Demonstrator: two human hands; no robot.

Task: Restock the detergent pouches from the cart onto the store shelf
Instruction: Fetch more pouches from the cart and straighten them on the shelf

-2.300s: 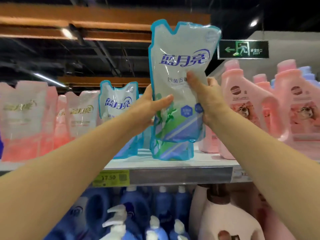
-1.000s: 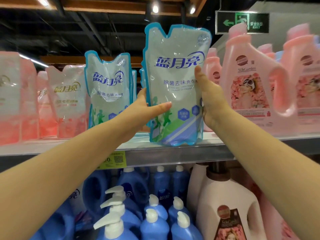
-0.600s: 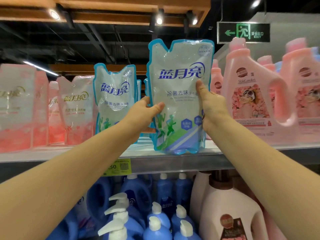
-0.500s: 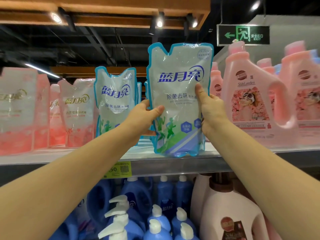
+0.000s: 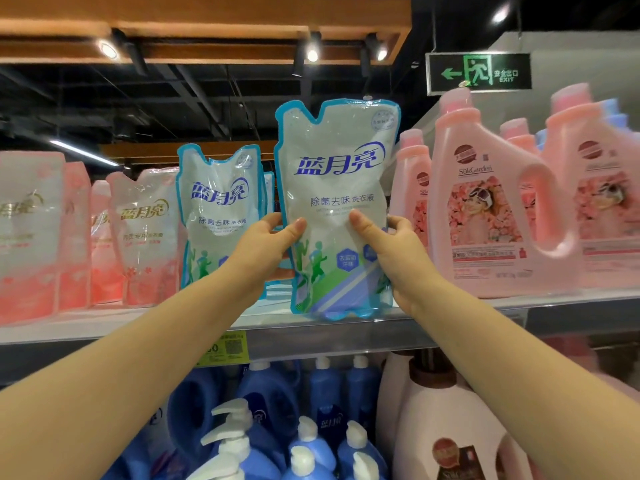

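Along the left end of the upper shelf stand the pink pouches, upright in a row and pressed side by side, their print blurred towards the far left. Next to them, further in from the front edge, a blue-edged pouch stands upright with at least one more of its kind tucked behind it.

The left hand reaches up in front of that pouch and grips the left edge of the detergent pouch. Its thumb is laid on the printed face and its fingers are curled out of sight round the back. The detergent pouch is upright, face out, at the middle of the shelf. Its base sits right at the front edge and looks to be resting there, and it stands taller than its neighbour. The right hand clasps the opposite edge the same way, thumb on the front, fingers wrapped round the side.

Just beside it on the right, the pink jugs fill the shelf to its right end. A yellow price tag sits on the shelf's front strip below the left forearm. On the level beneath are blue pump bottles, then a pale jug with a brown cap. A green exit sign hangs above the jugs.
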